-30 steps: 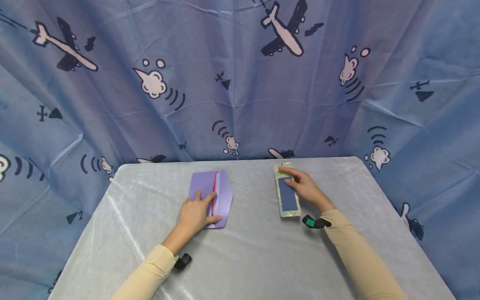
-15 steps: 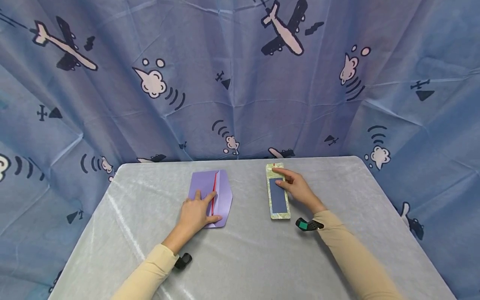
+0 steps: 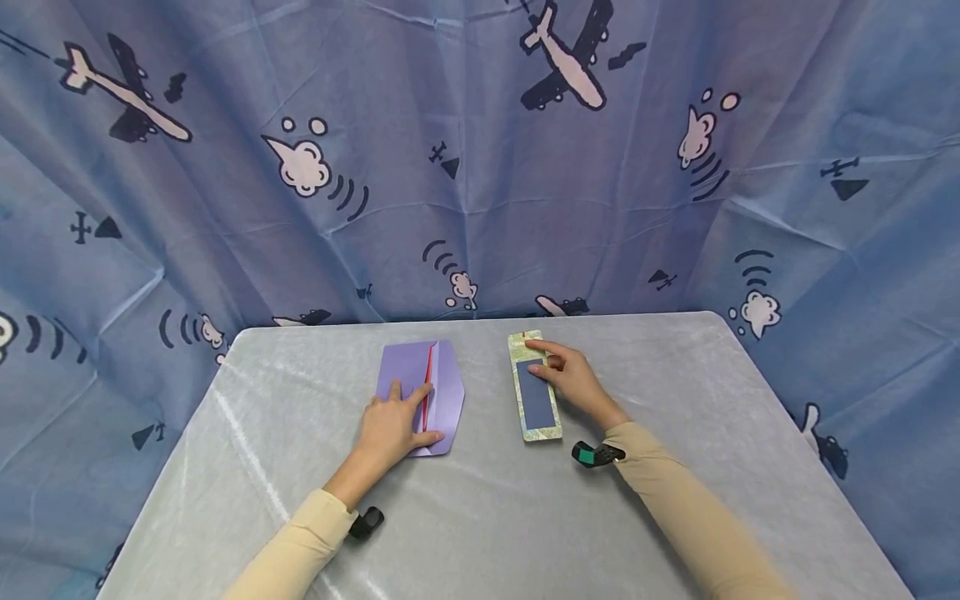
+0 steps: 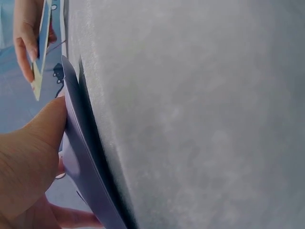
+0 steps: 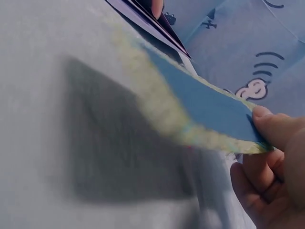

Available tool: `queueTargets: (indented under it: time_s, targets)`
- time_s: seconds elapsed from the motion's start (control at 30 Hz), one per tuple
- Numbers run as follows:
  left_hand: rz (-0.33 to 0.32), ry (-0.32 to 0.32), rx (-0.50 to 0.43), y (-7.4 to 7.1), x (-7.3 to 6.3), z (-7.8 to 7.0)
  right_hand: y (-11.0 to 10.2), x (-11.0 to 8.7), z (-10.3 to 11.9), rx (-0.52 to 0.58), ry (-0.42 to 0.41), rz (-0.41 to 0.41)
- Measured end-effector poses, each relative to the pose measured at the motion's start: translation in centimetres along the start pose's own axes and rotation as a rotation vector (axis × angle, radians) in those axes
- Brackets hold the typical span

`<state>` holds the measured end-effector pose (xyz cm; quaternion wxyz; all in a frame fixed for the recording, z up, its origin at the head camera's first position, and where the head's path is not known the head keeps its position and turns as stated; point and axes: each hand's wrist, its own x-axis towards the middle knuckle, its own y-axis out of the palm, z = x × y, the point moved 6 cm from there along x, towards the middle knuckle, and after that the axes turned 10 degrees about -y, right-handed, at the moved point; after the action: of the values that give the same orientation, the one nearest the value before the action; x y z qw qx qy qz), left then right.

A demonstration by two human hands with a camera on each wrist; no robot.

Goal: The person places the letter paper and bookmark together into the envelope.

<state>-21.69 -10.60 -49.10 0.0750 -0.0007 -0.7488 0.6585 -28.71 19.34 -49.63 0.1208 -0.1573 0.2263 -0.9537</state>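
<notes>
A purple envelope (image 3: 450,400) lies on the table with its pointed flap to the right, red showing along its slit. My left hand (image 3: 386,429) rests on it with fingers spread, the thumb across the lower part. In the left wrist view, the near edge of the purple envelope (image 4: 78,148) stands a little off the cloth. My right hand (image 3: 577,383) pinches a long card (image 3: 537,404) with a green patterned border and a blue panel. The right wrist view shows the card (image 5: 205,105) tilted, slightly bowed, above its shadow; the thumb lies on the blue side.
A pale grey cloth covers the table (image 3: 480,525). Behind its far edge hangs a blue curtain (image 3: 390,158) printed with airplanes and clouds. Dark wrist cameras sit under both wrists.
My right hand has carried the card leftward, closer to the purple envelope. The left hand and the envelope have stayed in place.
</notes>
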Motion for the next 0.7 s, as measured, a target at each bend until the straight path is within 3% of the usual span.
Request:
queueTargets:
  time_s: [0.7]
  targets:
    - [0.024,-0.012,-0.036,0.3,0.1,0.0,5.6,2.7,2.0,0.032,-0.033,-0.083]
